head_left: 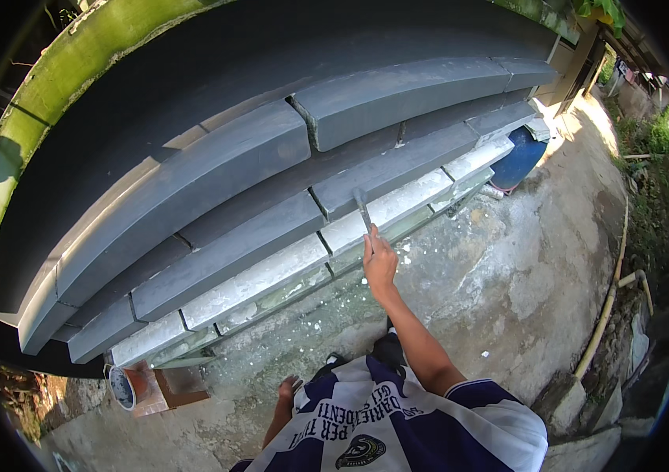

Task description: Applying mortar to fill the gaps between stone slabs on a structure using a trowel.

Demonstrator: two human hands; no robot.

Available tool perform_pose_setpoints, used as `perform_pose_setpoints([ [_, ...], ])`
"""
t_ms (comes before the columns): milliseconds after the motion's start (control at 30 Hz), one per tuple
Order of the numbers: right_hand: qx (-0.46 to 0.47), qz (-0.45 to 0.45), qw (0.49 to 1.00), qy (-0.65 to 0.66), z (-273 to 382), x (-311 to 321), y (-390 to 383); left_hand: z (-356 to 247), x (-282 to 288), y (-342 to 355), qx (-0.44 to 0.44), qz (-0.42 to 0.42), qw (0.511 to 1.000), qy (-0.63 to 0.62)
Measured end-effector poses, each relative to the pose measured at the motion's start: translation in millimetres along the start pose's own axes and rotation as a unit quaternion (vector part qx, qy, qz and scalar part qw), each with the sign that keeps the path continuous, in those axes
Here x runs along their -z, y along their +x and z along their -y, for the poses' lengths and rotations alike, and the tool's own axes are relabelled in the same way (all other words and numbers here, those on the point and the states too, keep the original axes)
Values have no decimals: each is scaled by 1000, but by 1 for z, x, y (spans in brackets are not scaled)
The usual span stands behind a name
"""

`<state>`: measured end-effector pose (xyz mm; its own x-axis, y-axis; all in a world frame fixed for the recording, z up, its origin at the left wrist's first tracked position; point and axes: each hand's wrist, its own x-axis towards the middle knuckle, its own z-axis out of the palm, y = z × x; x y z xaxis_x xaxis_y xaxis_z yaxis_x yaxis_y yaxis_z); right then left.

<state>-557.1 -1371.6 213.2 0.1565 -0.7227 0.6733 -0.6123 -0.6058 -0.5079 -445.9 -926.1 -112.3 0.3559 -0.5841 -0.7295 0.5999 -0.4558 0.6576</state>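
Observation:
My right hand [379, 259] is closed around the handle of a paintbrush [364, 211]. The brush's bristles touch the front face of a grey painted ledge [405, 173], just right of a dark vertical gap. Below that ledge runs a whitish, patchy ledge [382, 208] with greenish stains under it. A larger grey ledge [405, 94] projects above. Down by my thigh hangs my left hand [289, 389], open and holding nothing that I can see; part of it is hard to make out.
A paint bucket [121, 387] stands on brown cardboard [181, 387] at the lower left. The blue drum [519, 160] sits against the ledges' right end. Rough concrete ground [499, 267] with white specks lies around my feet. A pipe [611, 299] runs along the right edge.

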Motion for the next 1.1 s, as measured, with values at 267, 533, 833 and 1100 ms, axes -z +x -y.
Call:
perform_pose_setpoints([
  [267, 59, 99, 987, 115, 10, 27, -5, 38, 30, 20, -99, 46, 957, 268],
  [533, 2, 101, 992, 69, 32, 13, -3, 46, 28, 18, -2, -41, 999, -34],
  [833, -115, 232, 935, 241, -1, 25, 30, 35, 21, 2, 57, -56, 996, 42],
  [1100, -124, 209, 941, 235, -49, 20, 30, 53, 23, -3, -31, -102, 989, -98],
])
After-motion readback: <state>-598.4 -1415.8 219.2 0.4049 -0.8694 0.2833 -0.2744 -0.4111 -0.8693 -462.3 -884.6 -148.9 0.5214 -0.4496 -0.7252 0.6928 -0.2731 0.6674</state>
